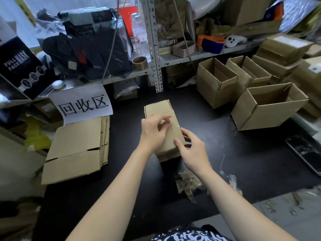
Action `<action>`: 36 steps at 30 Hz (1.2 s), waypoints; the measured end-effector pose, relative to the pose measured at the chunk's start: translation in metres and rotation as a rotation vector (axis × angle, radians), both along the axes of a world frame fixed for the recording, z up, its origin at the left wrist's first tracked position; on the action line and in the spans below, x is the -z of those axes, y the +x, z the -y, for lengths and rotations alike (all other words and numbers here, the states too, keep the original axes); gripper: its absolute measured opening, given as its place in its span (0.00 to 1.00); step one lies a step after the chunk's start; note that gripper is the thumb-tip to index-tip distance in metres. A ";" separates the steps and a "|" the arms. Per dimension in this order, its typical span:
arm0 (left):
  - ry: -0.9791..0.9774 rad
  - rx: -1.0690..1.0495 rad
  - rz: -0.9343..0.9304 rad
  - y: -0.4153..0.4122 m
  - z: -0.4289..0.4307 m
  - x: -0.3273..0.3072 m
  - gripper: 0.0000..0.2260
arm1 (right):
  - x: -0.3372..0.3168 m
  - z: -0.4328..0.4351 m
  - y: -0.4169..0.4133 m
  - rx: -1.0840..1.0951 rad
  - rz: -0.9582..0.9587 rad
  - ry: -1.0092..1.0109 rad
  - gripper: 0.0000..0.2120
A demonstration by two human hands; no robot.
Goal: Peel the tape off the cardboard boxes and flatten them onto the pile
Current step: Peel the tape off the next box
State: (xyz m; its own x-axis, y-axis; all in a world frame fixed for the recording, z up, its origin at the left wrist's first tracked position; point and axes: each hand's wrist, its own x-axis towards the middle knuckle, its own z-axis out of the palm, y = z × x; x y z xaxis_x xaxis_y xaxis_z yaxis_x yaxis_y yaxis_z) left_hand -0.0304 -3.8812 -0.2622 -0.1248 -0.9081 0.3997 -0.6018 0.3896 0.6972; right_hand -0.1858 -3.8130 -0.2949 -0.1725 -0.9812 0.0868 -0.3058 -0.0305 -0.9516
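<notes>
One head-worn camera looked forward and down, close over the worktop (pixel 225 153). It faced shelves (pixel 199 55) at the back.

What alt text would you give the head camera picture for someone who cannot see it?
A person's left hand pinches clear tape on a small brown cardboard box that the right hand steadies on a black table. Flattened brown boxes are piled left; open boxes stand right.
</notes>
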 end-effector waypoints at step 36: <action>-0.084 0.196 0.282 0.004 0.013 -0.009 0.12 | 0.004 -0.009 -0.002 -0.014 -0.060 0.014 0.20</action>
